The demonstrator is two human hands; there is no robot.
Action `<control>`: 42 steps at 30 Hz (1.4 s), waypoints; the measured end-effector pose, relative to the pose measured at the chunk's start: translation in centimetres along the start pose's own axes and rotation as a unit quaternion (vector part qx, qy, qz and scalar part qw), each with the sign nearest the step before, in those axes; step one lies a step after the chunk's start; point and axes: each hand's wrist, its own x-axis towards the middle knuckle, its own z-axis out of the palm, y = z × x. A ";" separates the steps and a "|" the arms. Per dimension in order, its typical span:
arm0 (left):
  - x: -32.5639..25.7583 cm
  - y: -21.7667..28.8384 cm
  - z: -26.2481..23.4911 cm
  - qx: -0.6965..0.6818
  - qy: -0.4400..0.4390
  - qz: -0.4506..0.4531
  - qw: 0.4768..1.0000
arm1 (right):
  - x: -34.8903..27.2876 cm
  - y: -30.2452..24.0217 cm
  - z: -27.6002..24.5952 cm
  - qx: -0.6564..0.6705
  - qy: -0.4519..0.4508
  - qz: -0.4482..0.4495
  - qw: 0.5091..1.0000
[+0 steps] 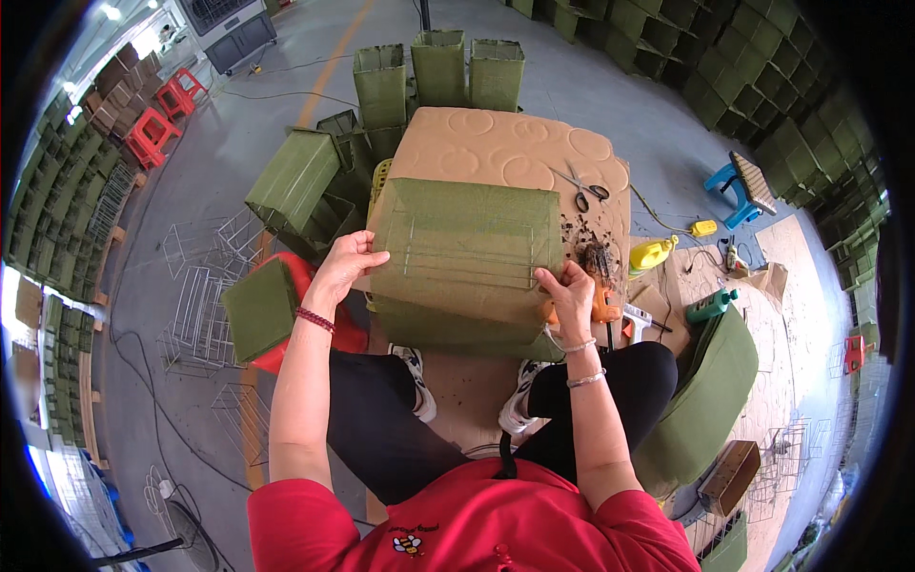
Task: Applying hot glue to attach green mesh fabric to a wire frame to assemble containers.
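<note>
A green fabric sheet (467, 214) lies over the front of a cardboard-topped work surface (486, 143), its near part hanging down toward my knees. Through the cloth shows the outline of a rectangular wire frame (472, 276). My left hand (348, 265) pinches the sheet's left edge between thumb and fingers. At the opposite edge, my right hand (570, 294) is closed on the cloth, thumb on top. Close beyond the right hand are an orange tool (604, 303) and a white glue gun (636, 322). Black-handled scissors (583, 191) rest farther back on the cardboard.
Dark scraps (596, 255) litter the cardboard's right side. Finished-looking green fabric boxes (438, 71) stand behind and to the left. Bare wire frames (195, 315) sit on the left floor. At right are a yellow bottle (652, 254), a green bottle (712, 305) and a blue stool (736, 194).
</note>
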 end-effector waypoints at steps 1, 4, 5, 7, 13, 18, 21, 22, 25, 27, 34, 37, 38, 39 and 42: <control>0.0 -0.1 -0.1 0.000 -0.001 -0.001 1.000 | -0.3 -0.8 0.2 -0.001 0.001 0.001 1.000; -0.3 -0.1 -0.2 0.008 -0.001 0.006 1.000 | -1.3 -2.8 0.8 0.025 -0.016 0.017 0.999; -0.5 0.3 -0.2 0.021 -0.002 0.004 1.000 | -1.1 -2.0 0.8 0.032 -0.026 0.016 0.999; -0.3 0.1 -0.3 0.037 -0.003 0.002 0.999 | -0.9 -1.2 0.5 0.017 -0.034 0.009 0.999; -0.3 0.1 -0.2 0.028 -0.003 -0.001 1.000 | -0.2 1.1 0.6 -0.055 0.013 -0.032 0.998; 0.1 -0.6 -0.5 0.061 -0.002 0.007 0.998 | 0.3 2.4 0.5 -0.039 -0.005 -0.011 0.999; 0.2 -0.2 0.0 0.080 0.002 -0.010 0.997 | 0.6 3.6 -0.1 -0.070 -0.007 -0.018 0.997; 0.2 -0.2 0.0 0.083 0.004 -0.012 0.997 | 0.5 3.4 -0.1 -0.065 -0.012 -0.013 0.998; 0.3 -0.4 -0.4 0.089 0.002 -0.017 0.996 | -0.1 2.3 0.3 -0.050 -0.018 0.000 0.999; 0.3 -0.4 -0.6 0.092 0.001 -0.020 0.996 | -0.5 0.4 0.5 -0.039 -0.021 0.009 0.999; -0.4 0.6 -0.3 0.052 -0.020 -0.024 0.998 | -0.5 0.8 0.6 -0.042 -0.035 0.016 0.998; -0.1 0.1 -0.6 0.045 -0.036 -0.012 0.998 | -1.0 0.0 0.5 -0.009 -0.031 0.021 0.999; -0.3 0.4 -0.1 0.041 -0.032 -0.014 0.999 | -1.0 -0.1 0.4 0.004 -0.025 0.021 0.999; -0.5 0.5 -0.2 0.042 -0.023 -0.014 0.999 | -1.0 0.0 0.6 0.008 -0.033 0.021 0.999; -0.8 0.5 -0.5 0.046 -0.022 -0.014 0.999 | -1.1 0.3 0.5 0.015 -0.021 0.013 1.000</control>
